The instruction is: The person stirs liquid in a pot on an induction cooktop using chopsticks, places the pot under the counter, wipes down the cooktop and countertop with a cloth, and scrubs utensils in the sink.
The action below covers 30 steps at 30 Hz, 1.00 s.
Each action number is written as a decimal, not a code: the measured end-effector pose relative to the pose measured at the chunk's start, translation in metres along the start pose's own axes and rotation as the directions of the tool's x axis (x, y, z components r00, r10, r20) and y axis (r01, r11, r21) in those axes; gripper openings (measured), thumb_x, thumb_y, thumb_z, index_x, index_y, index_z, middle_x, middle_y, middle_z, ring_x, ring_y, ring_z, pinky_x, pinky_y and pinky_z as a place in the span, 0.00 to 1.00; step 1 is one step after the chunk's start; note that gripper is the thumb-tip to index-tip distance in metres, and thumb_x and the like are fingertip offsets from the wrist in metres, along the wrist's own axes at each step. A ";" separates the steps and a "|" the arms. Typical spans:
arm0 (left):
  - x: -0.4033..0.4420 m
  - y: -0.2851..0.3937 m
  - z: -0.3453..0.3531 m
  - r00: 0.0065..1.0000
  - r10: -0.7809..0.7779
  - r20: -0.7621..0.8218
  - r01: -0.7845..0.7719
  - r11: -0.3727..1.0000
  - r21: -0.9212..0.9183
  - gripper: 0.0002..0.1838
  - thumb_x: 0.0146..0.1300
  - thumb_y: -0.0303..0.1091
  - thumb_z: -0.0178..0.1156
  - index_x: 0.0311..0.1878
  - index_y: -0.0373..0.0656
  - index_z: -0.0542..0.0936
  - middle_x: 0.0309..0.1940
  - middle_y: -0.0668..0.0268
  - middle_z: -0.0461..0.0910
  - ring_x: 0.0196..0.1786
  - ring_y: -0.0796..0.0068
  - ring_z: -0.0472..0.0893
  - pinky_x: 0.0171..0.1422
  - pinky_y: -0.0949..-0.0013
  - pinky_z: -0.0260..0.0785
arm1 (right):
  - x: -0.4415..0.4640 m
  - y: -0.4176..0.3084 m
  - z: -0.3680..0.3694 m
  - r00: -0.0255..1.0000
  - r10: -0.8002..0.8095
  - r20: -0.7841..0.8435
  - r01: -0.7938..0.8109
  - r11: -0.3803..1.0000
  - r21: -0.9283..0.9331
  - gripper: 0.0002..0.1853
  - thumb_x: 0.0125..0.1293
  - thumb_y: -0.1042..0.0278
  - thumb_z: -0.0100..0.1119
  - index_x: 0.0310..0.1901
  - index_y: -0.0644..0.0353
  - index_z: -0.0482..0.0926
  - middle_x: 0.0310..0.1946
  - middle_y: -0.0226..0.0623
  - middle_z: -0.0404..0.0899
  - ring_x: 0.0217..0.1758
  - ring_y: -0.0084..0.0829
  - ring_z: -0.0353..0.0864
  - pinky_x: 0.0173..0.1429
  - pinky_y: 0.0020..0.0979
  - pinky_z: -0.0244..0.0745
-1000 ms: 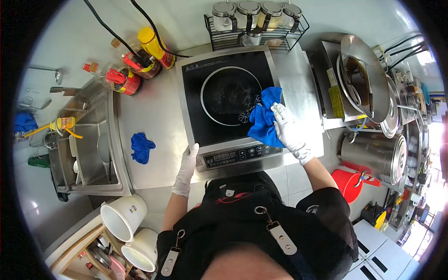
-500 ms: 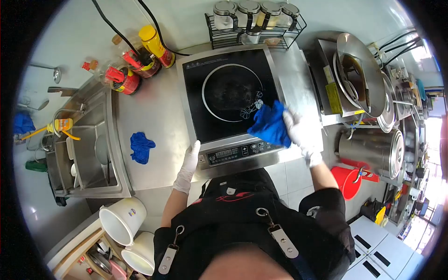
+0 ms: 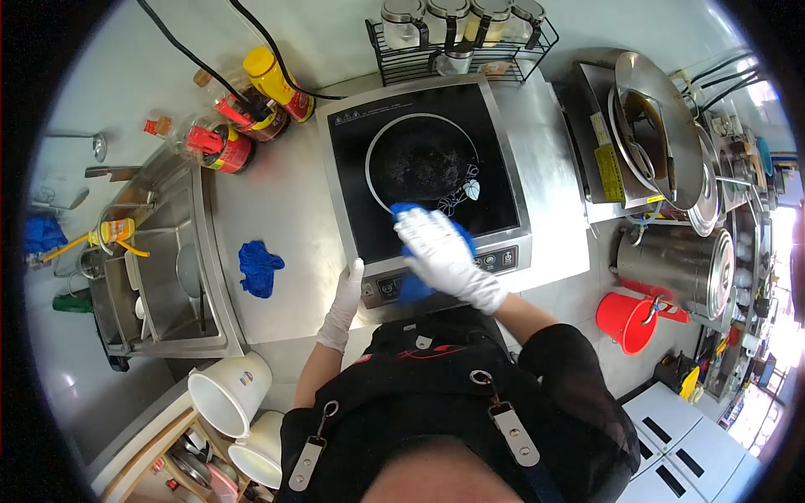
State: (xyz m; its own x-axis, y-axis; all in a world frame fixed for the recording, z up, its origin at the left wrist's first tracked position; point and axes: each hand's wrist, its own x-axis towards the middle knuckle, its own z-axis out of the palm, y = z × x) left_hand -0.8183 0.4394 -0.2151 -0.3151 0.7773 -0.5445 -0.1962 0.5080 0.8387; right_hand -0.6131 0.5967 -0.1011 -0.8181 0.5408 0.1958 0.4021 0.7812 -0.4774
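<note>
My gloved right hand (image 3: 440, 247) presses a blue cloth (image 3: 412, 289) onto the front of the black induction cooker (image 3: 381, 230). The cloth shows on both sides of the palm, over the glass and the control panel (image 3: 478, 264). At the cooker's front left corner, my gloved left hand (image 3: 345, 293) is closed against the metal edge, its lower fingers partly hidden. Dark smudges mark the glass inside the white cooking ring (image 3: 423, 168). A second blue cloth (image 3: 260, 268) lies crumpled on the steel counter (image 3: 293, 226), left of the cooker.
Sauce bottles (image 3: 222, 147) stand at the back left, near hanging black cables. Behind the cooker is a wire rack (image 3: 394, 63) of lidded jars. To the left is a steel sink (image 3: 168, 268). A wok (image 3: 662, 126) and a red bucket (image 3: 625, 323) are on the right.
My right hand has swept left with the blue cloth, from the cooker's right edge to its front middle. The left hand stays at the corner. The view has shifted slightly.
</note>
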 end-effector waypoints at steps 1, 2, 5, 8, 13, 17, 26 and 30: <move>-0.001 0.003 0.001 1.000 0.006 -0.003 -0.006 1.000 0.007 0.38 0.68 0.59 0.49 0.64 0.29 0.67 0.55 0.58 0.73 0.56 0.69 0.71 0.63 0.69 0.63 | -0.003 0.025 -0.005 0.996 0.089 0.014 -0.086 0.989 -0.118 0.32 0.52 0.64 0.64 0.61 0.58 0.72 0.63 0.46 0.69 0.69 0.45 0.64 0.73 0.46 0.52; -0.002 0.005 0.003 1.000 0.011 -0.007 -0.011 1.000 0.011 0.38 0.68 0.59 0.48 0.64 0.29 0.67 0.54 0.58 0.74 0.56 0.69 0.71 0.63 0.69 0.63 | -0.006 0.057 -0.023 0.985 0.099 -0.143 -0.117 0.985 -0.125 0.29 0.55 0.64 0.62 0.60 0.58 0.72 0.62 0.45 0.70 0.68 0.47 0.66 0.73 0.47 0.53; -0.005 0.008 0.004 1.000 -0.025 0.006 0.026 0.999 -0.034 0.37 0.69 0.59 0.48 0.63 0.30 0.67 0.54 0.58 0.74 0.56 0.70 0.72 0.63 0.69 0.63 | 0.019 0.132 -0.050 0.936 0.227 -0.269 -0.303 0.908 -0.289 0.26 0.62 0.66 0.55 0.61 0.66 0.68 0.66 0.48 0.64 0.71 0.49 0.59 0.73 0.47 0.51; -0.007 0.011 0.005 0.997 -0.080 -0.013 0.080 0.996 -0.030 0.37 0.69 0.59 0.47 0.62 0.30 0.68 0.54 0.59 0.74 0.56 0.70 0.72 0.63 0.69 0.63 | 0.007 0.129 -0.053 0.934 0.241 -0.264 -0.307 0.919 -0.249 0.26 0.63 0.66 0.55 0.62 0.65 0.68 0.65 0.50 0.64 0.70 0.50 0.60 0.73 0.46 0.53; -0.005 0.011 0.007 1.000 0.003 0.007 -0.003 0.999 -0.034 0.36 0.70 0.58 0.45 0.62 0.30 0.68 0.53 0.59 0.74 0.56 0.70 0.72 0.63 0.69 0.63 | -0.084 0.060 -0.054 0.924 0.375 -0.071 -0.378 0.873 -0.310 0.29 0.60 0.66 0.57 0.63 0.64 0.67 0.67 0.49 0.63 0.72 0.47 0.59 0.72 0.45 0.54; -0.003 0.010 0.003 1.000 -0.014 0.007 0.014 1.000 -0.009 0.35 0.71 0.57 0.46 0.62 0.29 0.68 0.54 0.59 0.74 0.57 0.70 0.71 0.63 0.69 0.63 | -0.016 0.111 -0.063 0.941 0.258 -0.221 -0.309 0.919 -0.244 0.24 0.64 0.67 0.53 0.61 0.68 0.69 0.65 0.53 0.64 0.69 0.49 0.61 0.72 0.41 0.56; -0.006 0.013 0.007 1.000 -0.002 -0.003 0.002 1.000 -0.025 0.33 0.71 0.54 0.46 0.62 0.30 0.68 0.54 0.59 0.74 0.57 0.70 0.72 0.63 0.68 0.63 | -0.076 0.051 -0.048 0.908 0.417 -0.043 -0.417 0.888 -0.197 0.32 0.59 0.65 0.59 0.65 0.65 0.65 0.68 0.51 0.59 0.72 0.50 0.57 0.74 0.46 0.50; -0.002 0.002 0.004 1.000 0.008 -0.002 -0.008 0.999 -0.041 0.32 0.71 0.53 0.47 0.61 0.30 0.69 0.52 0.60 0.75 0.55 0.70 0.73 0.62 0.68 0.64 | -0.012 0.104 -0.055 0.947 0.262 -0.186 -0.300 0.927 -0.225 0.29 0.61 0.66 0.57 0.63 0.67 0.67 0.65 0.55 0.63 0.69 0.52 0.61 0.74 0.45 0.53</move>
State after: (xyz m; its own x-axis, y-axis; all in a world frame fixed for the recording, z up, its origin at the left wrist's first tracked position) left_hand -0.8148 0.4403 -0.2126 -0.3190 0.7805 -0.5376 -0.2313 0.4860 0.8428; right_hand -0.5390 0.6888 -0.1054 -0.5930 0.7747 0.2195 0.7109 0.6318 -0.3090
